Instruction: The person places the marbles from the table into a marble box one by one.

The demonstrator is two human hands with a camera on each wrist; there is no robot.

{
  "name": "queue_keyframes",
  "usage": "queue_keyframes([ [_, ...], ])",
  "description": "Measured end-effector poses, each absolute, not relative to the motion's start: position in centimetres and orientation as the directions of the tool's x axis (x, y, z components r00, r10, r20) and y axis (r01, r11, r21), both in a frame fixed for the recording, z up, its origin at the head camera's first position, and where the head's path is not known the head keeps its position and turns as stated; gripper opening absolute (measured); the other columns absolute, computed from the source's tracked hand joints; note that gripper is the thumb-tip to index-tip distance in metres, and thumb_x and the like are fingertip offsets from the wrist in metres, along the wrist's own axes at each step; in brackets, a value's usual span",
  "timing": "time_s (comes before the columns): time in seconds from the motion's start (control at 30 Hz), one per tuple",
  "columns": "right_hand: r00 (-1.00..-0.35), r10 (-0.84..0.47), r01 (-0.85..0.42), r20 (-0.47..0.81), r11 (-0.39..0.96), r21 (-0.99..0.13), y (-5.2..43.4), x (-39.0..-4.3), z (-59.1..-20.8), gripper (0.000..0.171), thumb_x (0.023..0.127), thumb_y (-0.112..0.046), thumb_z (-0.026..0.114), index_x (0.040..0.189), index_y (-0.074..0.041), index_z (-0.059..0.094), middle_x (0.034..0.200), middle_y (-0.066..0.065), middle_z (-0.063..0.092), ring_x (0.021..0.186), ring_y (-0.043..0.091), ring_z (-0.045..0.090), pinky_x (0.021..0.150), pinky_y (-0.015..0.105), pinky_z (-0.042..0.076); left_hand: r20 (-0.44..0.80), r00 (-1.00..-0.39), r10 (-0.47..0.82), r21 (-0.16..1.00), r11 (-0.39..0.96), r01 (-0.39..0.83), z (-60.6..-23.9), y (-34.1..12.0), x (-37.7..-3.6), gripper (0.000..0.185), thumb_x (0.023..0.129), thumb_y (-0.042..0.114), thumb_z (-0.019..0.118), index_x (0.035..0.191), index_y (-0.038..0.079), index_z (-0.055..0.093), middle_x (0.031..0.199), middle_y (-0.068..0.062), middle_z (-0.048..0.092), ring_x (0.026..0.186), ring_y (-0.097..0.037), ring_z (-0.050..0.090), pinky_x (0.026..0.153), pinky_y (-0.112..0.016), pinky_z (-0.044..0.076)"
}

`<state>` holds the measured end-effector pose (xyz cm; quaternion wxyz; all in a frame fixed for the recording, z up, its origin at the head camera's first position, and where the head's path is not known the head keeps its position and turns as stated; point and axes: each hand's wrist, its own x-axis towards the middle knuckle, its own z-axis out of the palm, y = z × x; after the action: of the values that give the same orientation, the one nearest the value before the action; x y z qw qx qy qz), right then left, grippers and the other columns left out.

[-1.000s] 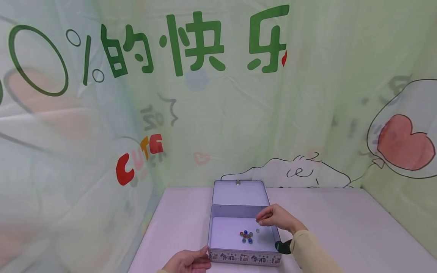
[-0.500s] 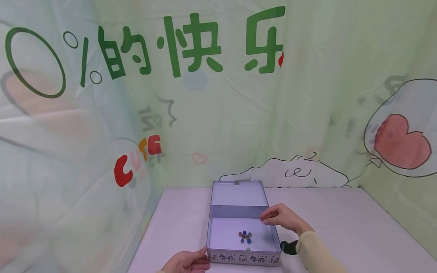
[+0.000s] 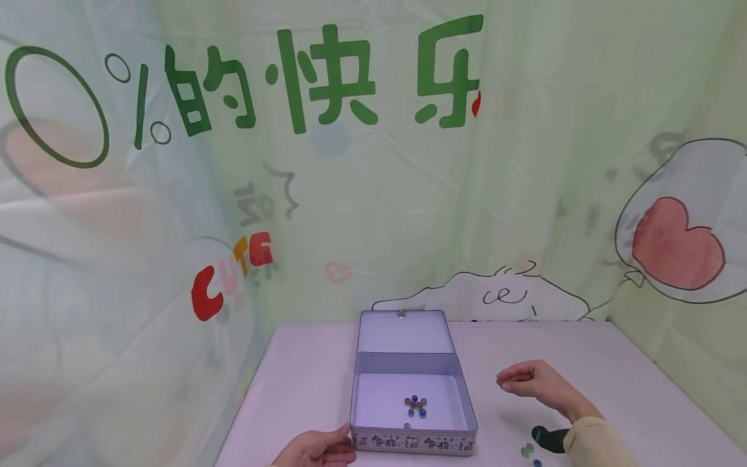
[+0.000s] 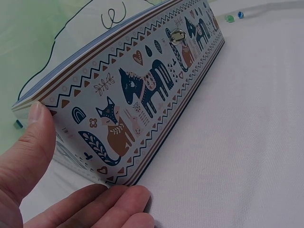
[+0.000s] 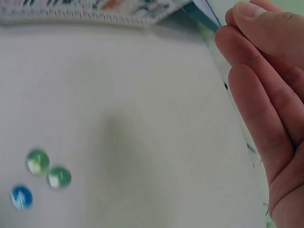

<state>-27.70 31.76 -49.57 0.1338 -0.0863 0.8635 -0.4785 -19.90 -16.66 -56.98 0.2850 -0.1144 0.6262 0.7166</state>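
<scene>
A patterned tin box [image 3: 413, 442] stands with its lid [image 3: 405, 332] folded back. My left hand [image 3: 318, 447] holds its near left corner; in the left wrist view the thumb [image 4: 40, 128] lies at the upper edge and the fingers at the lower one. Inside, several glass marbles [image 3: 414, 405] cluster, while a greenish marble [image 3: 407, 425] lies apart by the front wall. To the right of the box, my right hand [image 3: 543, 386] hovers above the table with loosely bent fingers, nothing visible in them. Below it rest two green marbles [image 5: 59, 177] and a blue marble [image 5: 22, 197].
The box stands on a pale cloth-covered table [image 3: 309, 370]. A printed curtain [image 3: 373, 214] encloses the table at the back and sides. A dark band [image 3: 550, 439] sits at my right wrist.
A greenish marble in the box has rolled from the right of the cluster toward the front wall, then left. My right hand has moved right, out from over the box. My left hand stays.
</scene>
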Motion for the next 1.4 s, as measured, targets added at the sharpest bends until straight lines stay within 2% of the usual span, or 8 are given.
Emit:
queue_keyframes([
  [0.27, -0.956, -0.201, 0.074, -0.216, 0.545, -0.835, 34.7, -26.8, -51.0, 0.041, 0.094, -0.023, 0.076, 0.122, 0.006, 0.068, 0.117, 0.020, 0.075, 0.106, 0.032, 0.072, 0.092, 0.047, 0.062, -0.500, -0.826, 0.262, 0.848, -0.044, -0.528, -57.1, -16.7, -19.8, 0.061, 0.094, 0.040, 0.074, 0.117, -0.016, 0.065, 0.103, -0.017, 0.076, 0.099, -0.022, 0.076, 0.094, -0.033, 0.062],
  [0.7, -0.924, -0.212, 0.175, -0.319, 0.507, -0.844, 36.8, -24.8, -57.6, 0.030, 0.092, -0.015, 0.076, 0.114, 0.005, 0.072, 0.107, 0.014, 0.078, 0.095, 0.019, 0.072, 0.083, 0.037, 0.063, -0.489, -0.826, 0.280, 0.856, -0.030, -0.517, -56.8, -16.6, -19.8, 0.064, 0.095, 0.041, 0.073, 0.119, -0.018, 0.064, 0.103, -0.016, 0.076, 0.099, -0.020, 0.075, 0.094, -0.032, 0.062],
  [0.9, -0.910, -0.320, 0.080, -0.262, 0.486, -0.870, 37.2, -24.0, -58.6, 0.029, 0.094, -0.011, 0.073, 0.114, 0.009, 0.071, 0.106, 0.016, 0.078, 0.094, 0.015, 0.071, 0.079, 0.025, 0.062, -0.498, -0.823, 0.274, 0.847, -0.049, -0.529, -56.8, -16.6, -19.8, 0.063, 0.094, 0.040, 0.074, 0.118, -0.017, 0.064, 0.105, -0.017, 0.076, 0.098, -0.019, 0.075, 0.094, -0.031, 0.062],
  [1.03, -0.912, -0.344, 0.026, -0.223, 0.494, -0.869, 37.0, -23.7, -58.6, 0.028, 0.093, -0.010, 0.073, 0.113, 0.009, 0.072, 0.106, 0.016, 0.077, 0.092, 0.013, 0.072, 0.076, 0.020, 0.060, -0.500, -0.822, 0.273, 0.846, -0.048, -0.531, -56.9, -16.6, -19.8, 0.064, 0.093, 0.041, 0.075, 0.118, -0.017, 0.064, 0.106, -0.018, 0.076, 0.099, -0.020, 0.075, 0.094, -0.032, 0.062],
  [1.4, -0.909, -0.389, -0.054, -0.151, 0.469, -0.881, 36.6, -23.1, -58.6, 0.021, 0.092, -0.003, 0.072, 0.108, 0.011, 0.072, 0.101, 0.018, 0.077, 0.085, 0.005, 0.070, 0.073, 0.017, 0.058, -0.522, -0.812, 0.260, 0.835, -0.039, -0.549, -57.0, -16.7, -19.7, 0.064, 0.090, 0.045, 0.076, 0.116, -0.013, 0.067, 0.106, -0.018, 0.076, 0.099, -0.021, 0.076, 0.094, -0.033, 0.062],
])
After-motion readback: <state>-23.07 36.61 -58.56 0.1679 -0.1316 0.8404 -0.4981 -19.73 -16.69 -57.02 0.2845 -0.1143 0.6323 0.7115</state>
